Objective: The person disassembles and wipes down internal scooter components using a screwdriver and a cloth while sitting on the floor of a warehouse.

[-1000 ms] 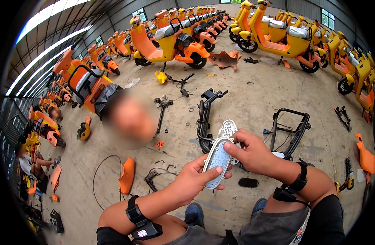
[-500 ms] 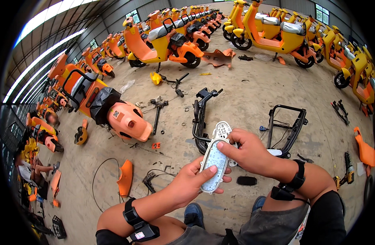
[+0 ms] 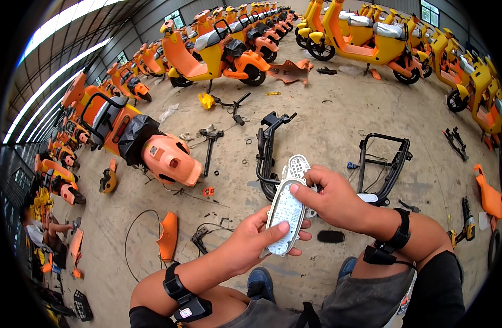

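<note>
My left hand (image 3: 248,243) grips the lower end of a long oval light-grey casing (image 3: 287,212) with a pale circuit board inside, its thumb pressed on the board. My right hand (image 3: 338,199) is closed around the upper right side, with the thumb on the casing's top end. Behind that end a second pale piece (image 3: 298,164) with a grid pattern sticks out; whether the two pieces are joined is hidden. A black oval part (image 3: 331,236) lies on the floor just beyond my hands' lower right.
Two black tubular frames (image 3: 265,156) (image 3: 383,198) lie ahead. A cordless drill (image 3: 468,225) is at right, an orange panel (image 3: 168,238) at left. An orange scooter (image 3: 171,159) stands left; rows of scooters (image 3: 371,46) fill the back. Another person (image 3: 42,234) sits far left.
My hands and the casing have shifted slightly up and left in view, with the casing tilted a little differently. Both hands keep the same hold.
</note>
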`<state>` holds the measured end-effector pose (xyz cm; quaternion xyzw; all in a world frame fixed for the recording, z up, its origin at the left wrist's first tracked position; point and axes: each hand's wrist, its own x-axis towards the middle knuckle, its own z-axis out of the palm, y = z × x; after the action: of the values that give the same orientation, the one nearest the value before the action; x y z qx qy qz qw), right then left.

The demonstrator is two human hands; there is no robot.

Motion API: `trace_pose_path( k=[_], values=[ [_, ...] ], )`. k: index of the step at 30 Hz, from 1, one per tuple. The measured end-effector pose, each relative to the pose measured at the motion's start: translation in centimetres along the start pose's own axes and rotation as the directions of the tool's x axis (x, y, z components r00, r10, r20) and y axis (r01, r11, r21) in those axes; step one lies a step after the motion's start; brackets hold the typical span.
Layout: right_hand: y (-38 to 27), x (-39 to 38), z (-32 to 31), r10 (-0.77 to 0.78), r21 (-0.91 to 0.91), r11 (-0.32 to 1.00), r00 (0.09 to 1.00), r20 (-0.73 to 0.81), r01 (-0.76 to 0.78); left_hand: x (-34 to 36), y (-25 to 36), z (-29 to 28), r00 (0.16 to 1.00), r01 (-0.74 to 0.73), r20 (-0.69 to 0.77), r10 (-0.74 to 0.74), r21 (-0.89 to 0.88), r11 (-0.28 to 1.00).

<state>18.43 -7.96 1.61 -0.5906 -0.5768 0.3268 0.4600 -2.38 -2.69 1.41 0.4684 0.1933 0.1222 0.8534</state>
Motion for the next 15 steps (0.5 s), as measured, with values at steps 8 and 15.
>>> trace_pose_path(
  k=[8, 15],
  values=[
    [-0.44, -0.14, -0.09, -0.046, -0.006, 0.999, 0.999, -0.028, 0.046, 0.09, -0.10, -0.17, 1.000, -0.023, 0.017, 0.022, 0.039, 0.999],
    [-0.34, -0.16, -0.05, -0.081, 0.006, 0.997, 0.996, -0.026, 0.081, -0.05, -0.02, -0.02, 1.000, 0.003, -0.013, -0.002, 0.031, 1.000]
  ],
)
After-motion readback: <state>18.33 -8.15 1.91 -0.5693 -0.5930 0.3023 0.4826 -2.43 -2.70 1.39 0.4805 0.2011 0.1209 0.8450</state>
